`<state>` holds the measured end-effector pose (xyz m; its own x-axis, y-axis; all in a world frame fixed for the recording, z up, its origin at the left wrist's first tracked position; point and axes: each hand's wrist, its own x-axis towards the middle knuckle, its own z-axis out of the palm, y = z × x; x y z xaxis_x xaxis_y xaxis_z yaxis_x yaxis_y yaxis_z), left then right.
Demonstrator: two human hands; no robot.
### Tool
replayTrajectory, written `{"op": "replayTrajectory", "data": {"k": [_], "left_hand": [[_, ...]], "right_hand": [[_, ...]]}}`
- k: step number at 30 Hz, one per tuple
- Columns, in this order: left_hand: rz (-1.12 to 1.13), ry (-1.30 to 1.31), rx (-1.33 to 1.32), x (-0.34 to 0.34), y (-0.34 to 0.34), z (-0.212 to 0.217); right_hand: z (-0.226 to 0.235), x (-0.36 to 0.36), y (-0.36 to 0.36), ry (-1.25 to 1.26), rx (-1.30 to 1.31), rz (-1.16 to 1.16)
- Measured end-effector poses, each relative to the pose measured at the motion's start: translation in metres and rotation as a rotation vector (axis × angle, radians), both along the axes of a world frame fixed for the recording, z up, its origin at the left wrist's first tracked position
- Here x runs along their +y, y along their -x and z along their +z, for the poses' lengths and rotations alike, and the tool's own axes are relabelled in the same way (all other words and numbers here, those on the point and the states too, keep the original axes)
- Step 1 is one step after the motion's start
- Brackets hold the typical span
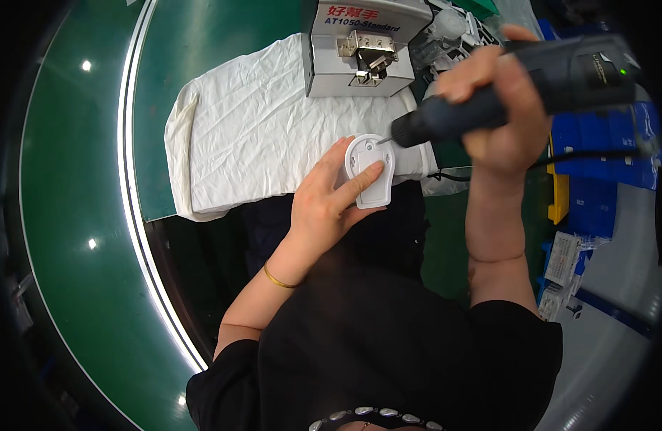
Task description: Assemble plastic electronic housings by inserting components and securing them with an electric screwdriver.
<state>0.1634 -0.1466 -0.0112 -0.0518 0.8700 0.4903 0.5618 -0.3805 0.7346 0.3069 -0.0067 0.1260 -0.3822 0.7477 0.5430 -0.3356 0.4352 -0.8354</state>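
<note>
A white plastic housing [375, 192], rounded at the far end and narrower at the near end, is held by my left hand [327, 188], whose thumb presses on its upper face. Small round recesses show in that face. My right hand [509, 100] is wrapped round a dark corded electric screwdriver [460, 117], tilted with its nose down to the left. Its thin bit ends close to the recess at the housing's far end; whether it touches a screw there I cannot tell. The right hand is slightly blurred.
A white cloth [252, 129] covers part of the green table [166, 172]. At its back stands a grey box-shaped machine [367, 61] with a metal mechanism in front. White plastic parts [453, 29] lie behind it. Blue bins [593, 144] and the screwdriver's black cable [597, 154] are at right.
</note>
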Motion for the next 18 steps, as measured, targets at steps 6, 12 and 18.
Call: {"op": "replayTrajectory", "data": {"k": [6,12,18], "left_hand": [[0.01,-0.034,0.028,0.002,-0.002,0.001],[0.021,-0.008,0.042,-0.001,-0.003,0.006],[0.058,-0.003,0.096,-0.003,-0.011,0.004]], "right_hand": [[-0.008,0.089,-0.137,0.509,-0.152,-0.679],[-0.104,0.149,-0.238,0.668,-0.581,-0.821],[-0.116,0.159,-0.245,0.64,-0.647,-0.724]]}}
